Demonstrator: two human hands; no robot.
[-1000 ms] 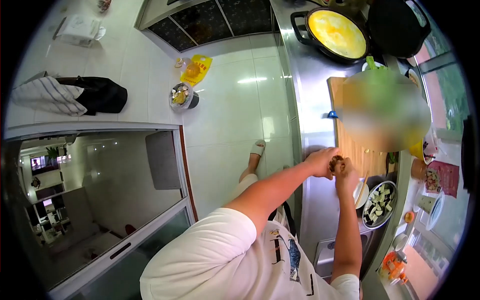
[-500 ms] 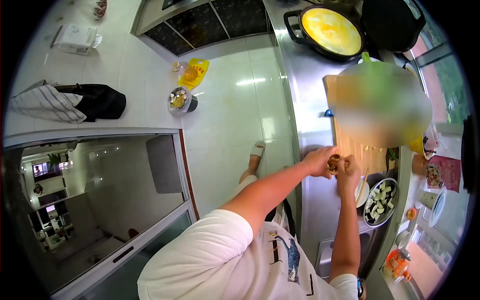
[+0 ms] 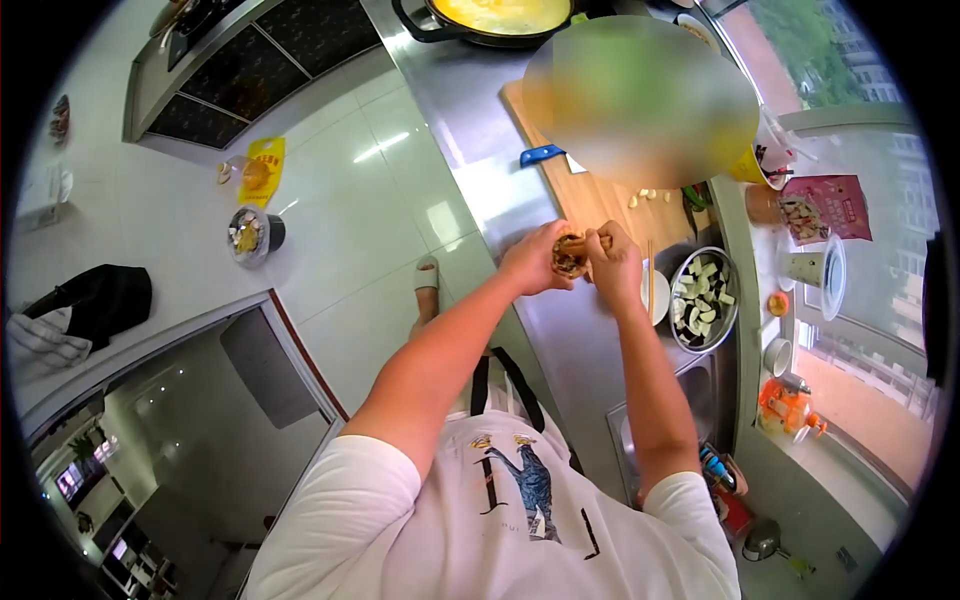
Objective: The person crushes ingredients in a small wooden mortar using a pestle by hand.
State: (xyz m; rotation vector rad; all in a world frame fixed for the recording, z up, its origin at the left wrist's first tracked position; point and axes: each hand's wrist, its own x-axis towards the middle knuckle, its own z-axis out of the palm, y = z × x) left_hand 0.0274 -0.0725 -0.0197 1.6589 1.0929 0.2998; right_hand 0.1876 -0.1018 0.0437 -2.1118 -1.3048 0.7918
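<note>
My left hand (image 3: 533,262) is wrapped round a small brown round vessel (image 3: 569,262) that looks like a wooden mortar, its mouth turned up and dark bits inside. A brown stick like a pestle (image 3: 597,244) reaches into its mouth, with my right hand (image 3: 618,266) closed on it. Both hands are over the counter at the near edge of the wooden cutting board (image 3: 580,200). Pale garlic cloves (image 3: 648,196) and green peppers (image 3: 696,196) lie on the board. A blue-handled knife (image 3: 542,155) rests at its left edge. A large blurred patch hides the board's far part.
Right of my hands are a white bowl (image 3: 655,297) with chopsticks (image 3: 650,270) across it and a metal bowl of cut eggplant (image 3: 705,300). A pan with yellow food (image 3: 500,14) stands at the far end. The sink (image 3: 690,385) is nearer me.
The view has turned and shifted, so the counter appears further left and more of the knife shows. Both hands keep hold of the mortar and pestle.
</note>
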